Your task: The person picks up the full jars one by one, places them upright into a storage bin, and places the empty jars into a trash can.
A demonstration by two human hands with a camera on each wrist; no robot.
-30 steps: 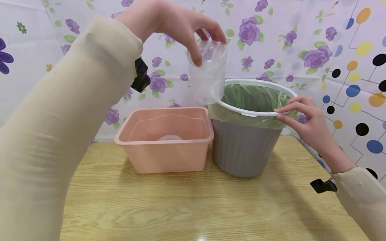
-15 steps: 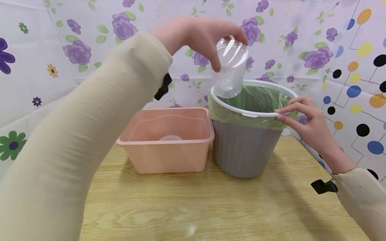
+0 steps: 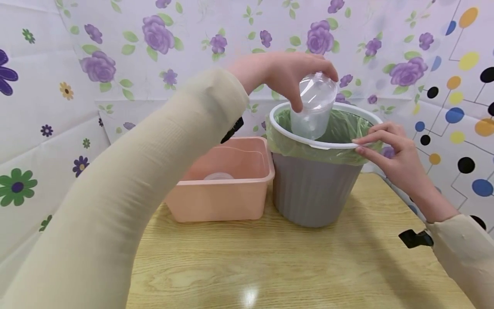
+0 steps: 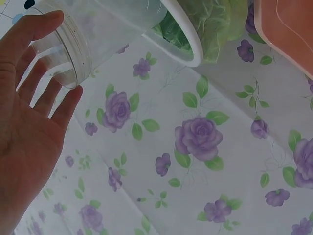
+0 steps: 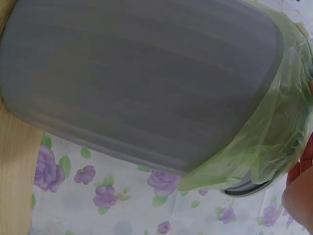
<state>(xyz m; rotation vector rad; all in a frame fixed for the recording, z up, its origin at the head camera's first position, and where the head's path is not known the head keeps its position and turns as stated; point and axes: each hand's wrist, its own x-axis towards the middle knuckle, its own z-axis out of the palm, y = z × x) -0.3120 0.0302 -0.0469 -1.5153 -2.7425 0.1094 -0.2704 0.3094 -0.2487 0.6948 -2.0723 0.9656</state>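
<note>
My left hand (image 3: pixel 283 77) grips a clear plastic jar (image 3: pixel 314 111) by its lidded top end, thumb on the near side and fingers around the far side. The jar tilts, its lower end inside the mouth of a grey trash can (image 3: pixel 308 189). A green bag (image 3: pixel 347 126) lines the can and folds out over its white rim (image 3: pixel 328 146). In the left wrist view the fingers curve round the wide end of the jar (image 4: pixel 73 44). My right hand (image 3: pixel 393 148) pinches the rim and bag at the can's right side, thumb outside.
A pink plastic bin (image 3: pixel 220 201) stands left of the can, with a clear round thing (image 3: pixel 218 176) inside it. Both sit on a wooden table (image 3: pixel 270 266). Flowered cloth (image 3: pixel 216 25) hangs behind, dotted cloth (image 3: pixel 463 141) at the right.
My left hand has carried the jar right and down, from above the gap between bin and can into the can's mouth. My right hand has stayed at the rim.
</note>
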